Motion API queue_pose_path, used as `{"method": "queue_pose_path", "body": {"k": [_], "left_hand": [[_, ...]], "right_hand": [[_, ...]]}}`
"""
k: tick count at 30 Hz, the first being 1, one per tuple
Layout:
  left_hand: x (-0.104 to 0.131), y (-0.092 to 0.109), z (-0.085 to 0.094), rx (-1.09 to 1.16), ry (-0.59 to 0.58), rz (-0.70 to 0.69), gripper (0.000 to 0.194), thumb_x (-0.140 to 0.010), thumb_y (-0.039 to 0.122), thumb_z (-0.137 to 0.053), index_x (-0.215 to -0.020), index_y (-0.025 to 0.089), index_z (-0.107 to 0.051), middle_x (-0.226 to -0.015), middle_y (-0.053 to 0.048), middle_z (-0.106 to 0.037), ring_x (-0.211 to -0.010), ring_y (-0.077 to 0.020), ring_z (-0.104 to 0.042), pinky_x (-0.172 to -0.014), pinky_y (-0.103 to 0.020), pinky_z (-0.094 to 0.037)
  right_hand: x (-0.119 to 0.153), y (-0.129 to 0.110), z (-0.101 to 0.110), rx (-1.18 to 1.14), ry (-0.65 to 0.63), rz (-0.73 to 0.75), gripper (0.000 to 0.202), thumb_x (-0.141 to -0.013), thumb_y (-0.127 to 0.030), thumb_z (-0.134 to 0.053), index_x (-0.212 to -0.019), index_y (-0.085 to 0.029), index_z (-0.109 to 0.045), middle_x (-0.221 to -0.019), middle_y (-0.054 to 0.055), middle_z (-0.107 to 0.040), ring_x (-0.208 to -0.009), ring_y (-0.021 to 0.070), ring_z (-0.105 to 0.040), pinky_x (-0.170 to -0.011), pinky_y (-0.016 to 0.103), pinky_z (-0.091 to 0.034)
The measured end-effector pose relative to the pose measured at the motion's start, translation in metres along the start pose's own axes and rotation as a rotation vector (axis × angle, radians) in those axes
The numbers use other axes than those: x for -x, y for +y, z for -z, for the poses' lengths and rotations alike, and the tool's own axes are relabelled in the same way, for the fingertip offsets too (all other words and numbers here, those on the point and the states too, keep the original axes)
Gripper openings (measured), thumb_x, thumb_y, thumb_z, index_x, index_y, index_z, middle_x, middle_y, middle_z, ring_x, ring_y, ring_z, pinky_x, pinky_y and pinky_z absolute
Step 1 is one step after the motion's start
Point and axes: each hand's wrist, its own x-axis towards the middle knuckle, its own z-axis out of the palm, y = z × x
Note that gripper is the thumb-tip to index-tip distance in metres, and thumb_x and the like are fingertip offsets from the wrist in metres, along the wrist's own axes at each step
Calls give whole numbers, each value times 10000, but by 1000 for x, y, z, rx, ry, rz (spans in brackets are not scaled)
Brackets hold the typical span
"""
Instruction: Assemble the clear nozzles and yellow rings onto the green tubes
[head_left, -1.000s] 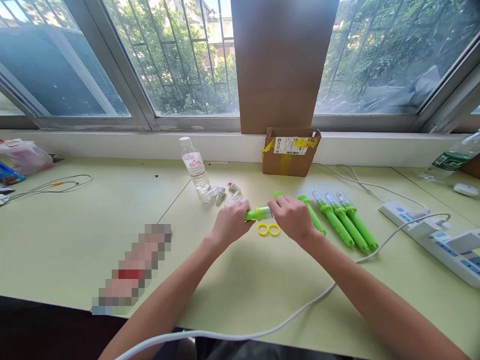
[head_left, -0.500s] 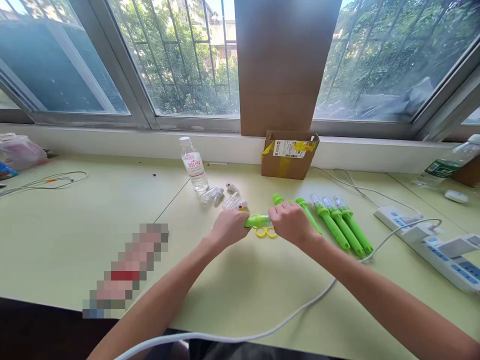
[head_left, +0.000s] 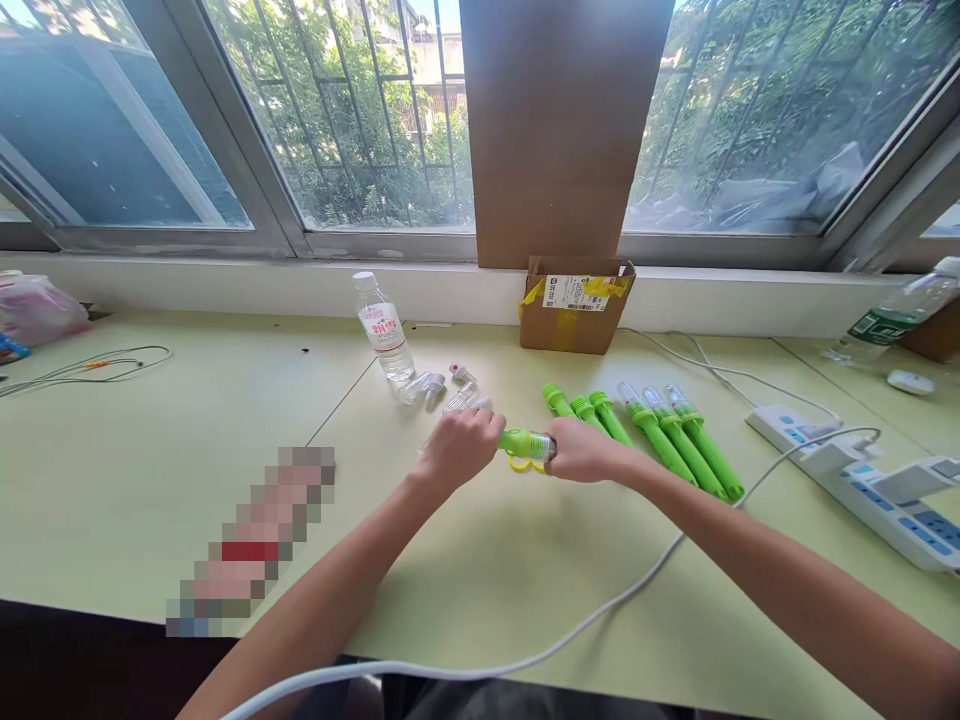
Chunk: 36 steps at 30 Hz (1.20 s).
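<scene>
Between my hands, a green tube with a clear end [head_left: 527, 444] lies level just above the table. My left hand [head_left: 463, 446] is wrapped round its green end, and my right hand [head_left: 586, 450] grips the clear end. Yellow rings [head_left: 527, 465] show just below the tube, partly covered. Left of it lie clear plastic caps with white ends [head_left: 459, 397]. To the right are green tubes without clear tops [head_left: 611, 418], and beside them three green tubes with clear tops [head_left: 679, 440].
A water bottle [head_left: 384, 330] stands behind the clear caps. An open cardboard box [head_left: 574, 325] sits near the window. A power strip [head_left: 862, 490] is at right, and a white cable [head_left: 600, 612] crosses in front.
My right hand has turned about the tube's clear end, its knuckles now lower. My left hand has shifted slightly on the green end. More of the green tubes behind shows.
</scene>
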Motion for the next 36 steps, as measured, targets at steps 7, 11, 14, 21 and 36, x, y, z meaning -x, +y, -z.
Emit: {"method": "queue_pose_path", "body": {"k": [7, 11, 14, 21, 36], "left_hand": [[2, -6, 12, 559, -192, 146, 193, -800, 301, -478, -646, 187, -495, -621, -9, -546, -568, -143, -522, -502, -259, -278], [6, -7, 19, 1017, -627, 120, 291, -780, 413, -501, -600, 192, -439, -506, 27, -466, -452, -111, -458, -457, -247, -286], [5, 0, 20, 1040, -614, 160, 278, -755, 358, -511, -568, 195, -385, -483, 42, -381, -417, -93, -375, -434, -253, -227], [2, 11, 14, 446, -220, 274, 209, -770, 283, -465, -585, 194, -504, -549, -31, -513, -518, -170, -505, -483, -287, -252], [0, 10, 22, 176, -64, 213, 175, -799, 163, -421, -795, 167, -596, -692, -73, -632, -623, -198, -586, -529, -285, -298]], "right_hand": [[-7, 6, 3, 687, 853, 345, 232, -838, -14, -450, -683, -170, -522, -582, 16, -538, -532, 130, -392, -540, 308, -135], [-8, 16, 8, 843, 1171, 643, 257, -886, -45, -502, -675, -186, -465, -543, -33, -467, -533, 129, -316, -559, 324, -107], [-8, 19, 11, 813, 1178, 665, 286, -896, -50, -501, -652, -185, -438, -527, -38, -431, -530, 131, -276, -563, 332, -92], [-1, 9, 6, 701, 903, 359, 241, -788, 13, -467, -630, -169, -485, -532, 1, -492, -500, 122, -331, -546, 317, -95], [21, -7, 18, 315, 322, -3, 80, -734, -114, -545, -682, -175, -551, -588, 25, -569, -484, 125, -443, -497, 273, -169]]}}
